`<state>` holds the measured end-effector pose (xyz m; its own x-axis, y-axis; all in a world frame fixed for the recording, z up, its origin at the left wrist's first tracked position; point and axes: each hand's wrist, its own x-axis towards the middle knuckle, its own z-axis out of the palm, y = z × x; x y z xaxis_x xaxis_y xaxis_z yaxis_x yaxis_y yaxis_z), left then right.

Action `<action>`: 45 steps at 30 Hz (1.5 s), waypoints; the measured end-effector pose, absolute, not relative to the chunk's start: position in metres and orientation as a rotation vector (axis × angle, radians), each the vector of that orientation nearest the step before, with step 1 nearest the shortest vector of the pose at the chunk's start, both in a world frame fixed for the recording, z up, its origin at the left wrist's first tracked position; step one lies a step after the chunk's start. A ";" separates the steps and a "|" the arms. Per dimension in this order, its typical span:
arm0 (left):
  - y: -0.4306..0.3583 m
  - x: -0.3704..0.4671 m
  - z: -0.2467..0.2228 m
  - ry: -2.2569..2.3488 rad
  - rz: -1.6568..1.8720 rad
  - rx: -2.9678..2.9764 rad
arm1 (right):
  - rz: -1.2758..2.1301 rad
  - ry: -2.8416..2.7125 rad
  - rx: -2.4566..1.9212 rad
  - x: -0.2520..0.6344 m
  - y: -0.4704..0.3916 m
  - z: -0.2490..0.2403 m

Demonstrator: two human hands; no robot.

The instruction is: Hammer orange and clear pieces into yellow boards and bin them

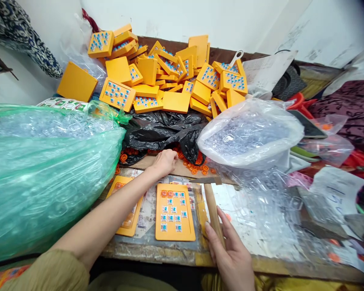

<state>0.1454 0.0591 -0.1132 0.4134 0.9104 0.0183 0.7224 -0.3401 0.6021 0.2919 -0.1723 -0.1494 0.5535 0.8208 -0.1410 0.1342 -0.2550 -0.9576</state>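
My left hand (166, 161) reaches forward to the small orange rings (197, 166) beside the black plastic bag (166, 131); its fingers are closed, and what they hold, if anything, is hidden. My right hand (229, 246) is wrapped round the wooden handle of a hammer (211, 200), whose metal head points left. Between my hands lies a yellow board (175, 232) with small blue-and-clear pieces, two of its top-left spots covered by orange pieces. Another yellow board (130, 230), carrying orange pieces, lies partly under my left forearm.
Yellow boards (177, 102) are heaped at the back against the wall. A green bag (54, 173) of clear parts fills the left side. An open white bag (248, 137) of clear parts stands at the right, with loose clear pieces (269, 210) spread before it.
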 end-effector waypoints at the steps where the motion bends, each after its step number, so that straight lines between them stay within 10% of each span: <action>1: 0.060 0.146 -0.115 1.378 0.457 2.157 | 0.821 -0.780 -1.716 0.292 -0.172 -0.150; 26: -0.047 0.119 -0.112 1.218 0.564 2.040 | 0.386 -1.741 -1.622 0.309 -0.184 -0.124; 45: 0.061 0.150 -0.113 1.383 0.547 2.155 | 0.661 -0.905 -1.704 0.301 -0.183 -0.146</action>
<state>0.1502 0.0606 -0.1125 0.3982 0.9155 0.0569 0.7071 -0.3458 0.6168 0.3012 -0.1834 -0.1465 0.5621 0.8270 0.0029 0.2490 -0.1659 -0.9542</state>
